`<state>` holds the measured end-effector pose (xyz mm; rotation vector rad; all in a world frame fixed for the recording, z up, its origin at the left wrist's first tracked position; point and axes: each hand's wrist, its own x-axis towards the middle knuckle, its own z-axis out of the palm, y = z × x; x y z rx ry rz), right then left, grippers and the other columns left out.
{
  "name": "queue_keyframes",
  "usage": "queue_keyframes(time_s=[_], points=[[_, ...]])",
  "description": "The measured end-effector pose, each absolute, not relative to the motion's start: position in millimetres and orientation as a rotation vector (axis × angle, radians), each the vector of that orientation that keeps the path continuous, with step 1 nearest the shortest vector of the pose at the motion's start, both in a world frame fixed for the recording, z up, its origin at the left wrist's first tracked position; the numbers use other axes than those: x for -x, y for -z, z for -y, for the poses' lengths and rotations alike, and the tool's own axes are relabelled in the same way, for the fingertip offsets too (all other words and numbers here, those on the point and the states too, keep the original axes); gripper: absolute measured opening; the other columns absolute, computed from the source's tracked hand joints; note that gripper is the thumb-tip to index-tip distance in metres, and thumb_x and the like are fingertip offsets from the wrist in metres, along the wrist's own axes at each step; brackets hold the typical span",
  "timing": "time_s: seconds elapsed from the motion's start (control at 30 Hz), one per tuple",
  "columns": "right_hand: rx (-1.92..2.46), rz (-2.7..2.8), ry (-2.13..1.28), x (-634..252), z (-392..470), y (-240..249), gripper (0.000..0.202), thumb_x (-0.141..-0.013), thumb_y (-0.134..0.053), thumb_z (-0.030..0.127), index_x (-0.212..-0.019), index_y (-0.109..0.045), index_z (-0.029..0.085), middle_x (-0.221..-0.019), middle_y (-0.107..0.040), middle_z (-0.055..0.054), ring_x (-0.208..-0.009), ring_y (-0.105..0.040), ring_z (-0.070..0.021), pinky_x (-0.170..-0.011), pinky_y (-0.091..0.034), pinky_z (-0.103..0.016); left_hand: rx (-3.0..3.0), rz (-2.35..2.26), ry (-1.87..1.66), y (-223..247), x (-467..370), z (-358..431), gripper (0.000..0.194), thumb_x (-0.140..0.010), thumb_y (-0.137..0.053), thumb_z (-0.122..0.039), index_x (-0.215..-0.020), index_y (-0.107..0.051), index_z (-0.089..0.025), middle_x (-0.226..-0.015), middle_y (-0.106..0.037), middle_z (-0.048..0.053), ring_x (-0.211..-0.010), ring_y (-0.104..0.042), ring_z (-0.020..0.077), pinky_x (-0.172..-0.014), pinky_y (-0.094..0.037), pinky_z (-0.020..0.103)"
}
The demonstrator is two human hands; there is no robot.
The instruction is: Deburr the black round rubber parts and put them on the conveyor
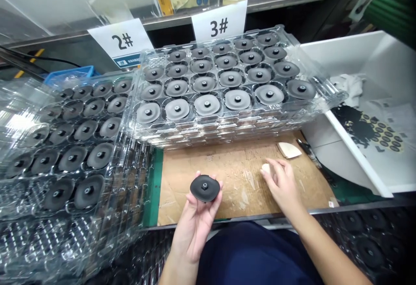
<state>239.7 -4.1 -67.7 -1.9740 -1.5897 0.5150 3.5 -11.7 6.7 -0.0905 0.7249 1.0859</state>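
My left hand (pixel 197 222) grips a black rounded disc-like part (pixel 205 189) by its edges, palm up, above the cardboard sheet (pixel 182 163). A short stud with a metal centre stands up from the middle of that part. To the right, the fingers of my right hand (pixel 283 185) are closed on a small off-white piece (pixel 266 168), mostly hidden by the fingers. Beyond this hand a pale wedge-shaped pad (pixel 289 150) lies on the cardboard, beside a dark pen-like tool (pixel 307 149).
A stack of clear plastic trays (pixel 214 118) holding similar black parts stands behind the cardboard. More such trays (pixel 112 159) rise at the left. At the right is a white bin (pixel 357 146) with yellow-and-black stickers (pixel 386 135). Signs "2#" (pixel 121 41) and "3#" (pixel 219 25) hang behind.
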Motion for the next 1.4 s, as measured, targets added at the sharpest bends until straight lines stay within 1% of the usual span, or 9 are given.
queue_keyframes(time_s=[0.47,0.63,0.73,0.83,0.93,1.0,1.17,1.3,1.4], points=[[1.773,1.529,-0.728,-249.4,5.1,63.9,0.041,-0.081,-0.05,0.046,-0.112,-0.062,0.021,-0.108,-0.051,-0.011,-0.097,-0.051,-0.0262,-0.087,-0.042,-0.044,0.118,-0.649,-1.044,-17.1,-9.8,17.9,0.038,-0.072,-0.064,-0.042,-0.106,-0.064,-0.025,-0.114,-0.066,0.005,-0.117,-0.051,0.0253,-0.098,-0.042,0.031],[1.723,1.239,-0.976,-241.4,11.3,52.4,0.043,-0.09,-0.037,0.045,-0.115,-0.056,0.015,-0.08,-0.06,-0.007,-0.059,-0.054,-0.0151,-0.051,-0.046,-0.028,0.119,-0.658,-1.05,-19.0,-12.4,20.5,0.046,-0.07,-0.067,-0.038,-0.115,-0.059,-0.028,-0.115,-0.065,0.006,-0.116,-0.051,0.027,-0.097,-0.044,0.033],[1.658,1.16,-1.102,-227.4,14.7,46.0,0.04,-0.085,-0.047,0.044,-0.108,-0.057,0.013,-0.069,-0.061,-0.003,-0.047,-0.05,-0.0116,-0.042,-0.04,-0.024,0.102,-0.696,-1.066,-21.6,-15.4,20.0,0.051,-0.07,-0.069,-0.033,-0.119,-0.055,-0.03,-0.118,-0.063,0.005,-0.115,-0.052,0.0285,-0.096,-0.045,0.036],[1.601,1.14,-1.143,-211.6,11.6,22.0,0.032,-0.08,-0.057,0.039,-0.101,-0.058,0.016,-0.071,-0.063,-0.003,-0.058,-0.057,-0.0146,-0.05,-0.046,-0.025,0.035,-0.741,-1.069,-25.0,-20.4,20.1,0.052,-0.07,-0.068,-0.03,-0.12,-0.054,-0.03,-0.12,-0.061,0.006,-0.114,-0.053,0.0286,-0.097,-0.043,0.038],[1.511,1.191,-1.068,-192.6,6.5,-23.0,0.027,-0.083,-0.054,0.032,-0.11,-0.054,0.025,-0.103,-0.062,-0.003,-0.09,-0.058,-0.0181,-0.076,-0.048,-0.029,-0.075,-0.791,-1.091,-28.2,-26.9,21.8,0.056,-0.067,-0.072,-0.031,-0.12,-0.054,-0.029,-0.119,-0.061,0.007,-0.112,-0.055,0.0269,-0.097,-0.042,0.037],[1.318,1.507,-0.951,-179.2,4.6,-53.8,0.027,-0.087,-0.048,0.023,-0.113,-0.053,0.025,-0.108,-0.06,-0.004,-0.097,-0.055,-0.0187,-0.085,-0.043,-0.033,-0.12,-0.821,-1.09,-30.2,-29.7,23.7,0.057,-0.065,-0.073,-0.031,-0.119,-0.055,-0.028,-0.116,-0.063,0.006,-0.11,-0.056,0.0247,-0.097,-0.042,0.034],[1.089,2.066,-0.969,-157.4,-2.8,-88.6,0.024,-0.087,-0.041,0.013,-0.106,-0.056,0.016,-0.092,-0.063,-0.006,-0.08,-0.054,-0.0174,-0.076,-0.042,-0.032,-0.144,-0.896,-1.086,-34.8,-29.6,27.0,0.05,-0.069,-0.071,-0.023,-0.116,-0.057,-0.028,-0.112,-0.064,0.006,-0.1,-0.061,0.0203,-0.088,-0.048,0.028],[1.09,2.056,-0.662,-151.1,-6.5,-85.4,0.028,-0.087,-0.038,0.014,-0.108,-0.056,0.01,-0.085,-0.062,-0.008,-0.075,-0.051,-0.019,-0.072,-0.039,-0.035,-0.118,-0.921,-1.096,-41.4,-28.6,24.9,0.048,-0.066,-0.074,-0.024,-0.112,-0.061,-0.024,-0.105,-0.067,0.007,-0.096,-0.062,0.0215,-0.087,-0.049,0.031],[0.966,2.027,-0.778,-152.9,-0.4,-83.9,0.025,-0.085,-0.04,0.01,-0.104,-0.056,0.01,-0.082,-0.062,-0.007,-0.071,-0.05,-0.0163,-0.069,-0.04,-0.031,-0.115,-0.954,-1.093,-45.7,-24.5,22.5,0.055,-0.062,-0.075,-0.018,-0.114,-0.059,-0.029,-0.11,-0.065,0.004,-0.102,-0.06,0.0237,-0.09,-0.048,0.033]])
